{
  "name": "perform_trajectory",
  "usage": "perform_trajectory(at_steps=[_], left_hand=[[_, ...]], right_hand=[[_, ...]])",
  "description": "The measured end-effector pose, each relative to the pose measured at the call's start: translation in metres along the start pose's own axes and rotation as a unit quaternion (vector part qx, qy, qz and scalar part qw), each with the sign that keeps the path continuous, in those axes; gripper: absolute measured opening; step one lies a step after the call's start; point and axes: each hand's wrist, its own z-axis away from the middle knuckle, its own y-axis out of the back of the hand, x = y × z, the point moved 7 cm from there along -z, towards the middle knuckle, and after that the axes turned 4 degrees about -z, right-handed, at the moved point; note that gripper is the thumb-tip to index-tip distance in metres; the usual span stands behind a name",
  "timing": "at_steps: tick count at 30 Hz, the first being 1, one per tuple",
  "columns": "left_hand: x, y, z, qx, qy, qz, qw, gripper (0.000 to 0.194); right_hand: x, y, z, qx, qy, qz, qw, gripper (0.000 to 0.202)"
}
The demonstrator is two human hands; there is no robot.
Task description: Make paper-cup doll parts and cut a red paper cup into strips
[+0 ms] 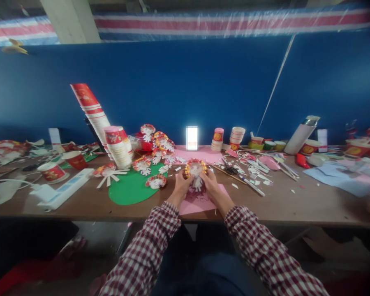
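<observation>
In the head view, I have the fingers of the left hand point(180, 188) and the right hand point(214, 188) gripping a white paper figure with a round, frilled red-and-yellow border point(196, 167), one hand at each side. It sits between the thumbs, above a pink paper sheet point(188, 207) on the brown wooden desk point(274, 209). Left of the fingers I see a rounded green sheet point(126, 191) bearing similar frilled paper figures point(156, 181); farther left leans a tall stack of red-and-white paper cups point(94, 109).
</observation>
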Motion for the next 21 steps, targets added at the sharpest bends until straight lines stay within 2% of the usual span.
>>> perform_trajectory(at_steps=[12, 21], left_hand=[[-0.0018, 0.0000, -0.0011, -0.003, -0.002, -0.006, 1.000, 0.050], [-0.0022, 0.0005, -0.0024, 0.000, -0.018, -0.030, 0.999, 0.043]], right_hand=[[0.0021, 0.0018, -0.0014, 0.017, -0.003, -0.004, 1.000, 0.038], [0.0023, 0.0042, -0.0013, 0.028, -0.023, 0.029, 0.999, 0.040]])
